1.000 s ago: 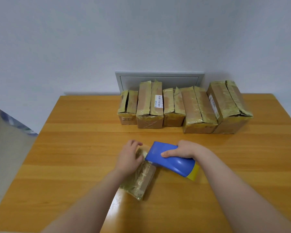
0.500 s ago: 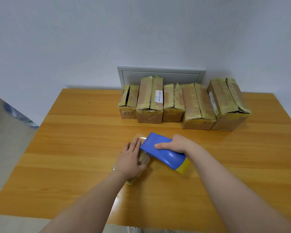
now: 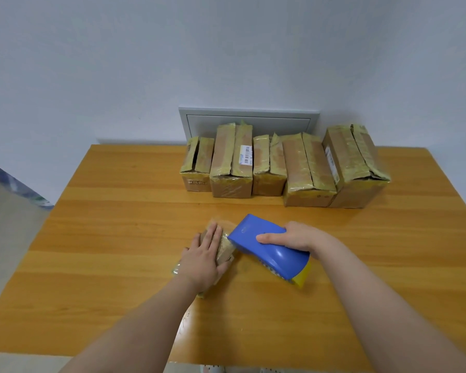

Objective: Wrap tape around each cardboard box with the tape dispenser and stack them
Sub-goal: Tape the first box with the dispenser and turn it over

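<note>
A small cardboard box (image 3: pixel 224 249) wrapped in clear tape lies flat on the wooden table (image 3: pixel 119 238) near the middle. My left hand (image 3: pixel 203 257) presses flat on top of it, fingers together, hiding most of it. My right hand (image 3: pixel 296 236) grips the blue tape dispenser (image 3: pixel 269 251), whose front edge touches the box's right side; a yellow tape roll shows at its rear. Several taped cardboard boxes (image 3: pixel 307 170) stand in a row at the back of the table.
A grey wall panel (image 3: pixel 249 118) sits behind the row of boxes, against the white wall. The table's left edge drops to a pale floor (image 3: pixel 6 211). Bare wood lies left and right of my hands.
The small box has been laid flatter and my left hand now presses on its top. The dispenser has stayed at the box's right edge. The camera view has shifted back a little.
</note>
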